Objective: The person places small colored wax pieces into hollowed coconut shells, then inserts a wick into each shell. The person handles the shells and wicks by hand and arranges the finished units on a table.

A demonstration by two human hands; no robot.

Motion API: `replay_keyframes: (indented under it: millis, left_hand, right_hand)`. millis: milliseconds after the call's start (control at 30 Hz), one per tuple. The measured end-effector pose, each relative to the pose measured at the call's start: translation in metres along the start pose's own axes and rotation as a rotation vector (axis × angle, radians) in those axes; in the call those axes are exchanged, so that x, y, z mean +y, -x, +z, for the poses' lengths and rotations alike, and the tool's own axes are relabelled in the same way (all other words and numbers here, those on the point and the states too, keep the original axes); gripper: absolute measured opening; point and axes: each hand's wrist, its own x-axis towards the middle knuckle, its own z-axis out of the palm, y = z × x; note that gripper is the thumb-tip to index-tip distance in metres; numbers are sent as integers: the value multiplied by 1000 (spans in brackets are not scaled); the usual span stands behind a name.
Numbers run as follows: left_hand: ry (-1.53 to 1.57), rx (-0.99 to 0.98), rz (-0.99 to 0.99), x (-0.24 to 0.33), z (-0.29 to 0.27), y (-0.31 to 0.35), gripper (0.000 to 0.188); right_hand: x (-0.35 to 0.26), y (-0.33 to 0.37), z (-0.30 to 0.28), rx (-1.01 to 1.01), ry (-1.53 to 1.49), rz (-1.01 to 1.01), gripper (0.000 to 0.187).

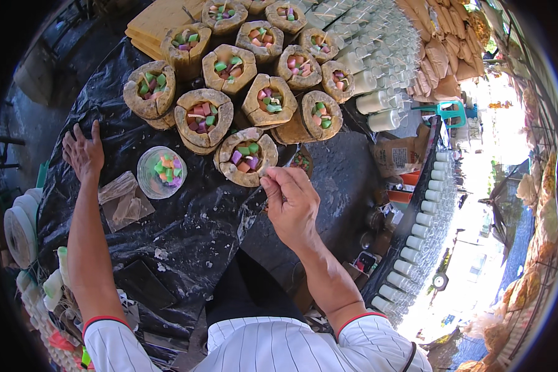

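My left hand (84,152) lies with its fingers spread on the black plastic sheet (192,248) covering the table, left of a clear round tub (144,180) of small green, orange and purple chunks. My right hand (291,204) is closed in a pinch at the near right rim of a rough tan mould (245,177). Whatever lies between its fingertips is too small to make out. That mould holds green, purple and orange chunks (247,162). Behind it stand several similar moulds (204,121), each with coloured chunks inside, some with a pale wick-like strand.
Crumpled clear plastic (127,201) lies beside the tub, and a dark flat object (146,284) sits nearer me. Many white-filled glasses (378,99) stand at the far right. More line a right-hand ledge (409,266). Tan slabs (158,28) are stacked at the back.
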Motion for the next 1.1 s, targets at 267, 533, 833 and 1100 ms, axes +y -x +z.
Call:
replay_keyframes:
  millis: [267, 533, 833, 1100]
  left_hand:
    - [-10, -8, -1, 2, -3, 1, 87]
    - [-15, -27, -14, 3, -6, 1, 87]
    - [-7, -20, -4, 2, -4, 1, 87]
    - [-5, -39, -11, 3, -6, 2, 88]
  right_hand:
    - [0, -1, -1, -12, -18, 18, 16]
    - [-1, -4, -9, -86, -66, 102, 18]
    - [4, -64, 1, -145, 14, -62, 25]
    - [5, -72, 9, -165, -5, -72, 17]
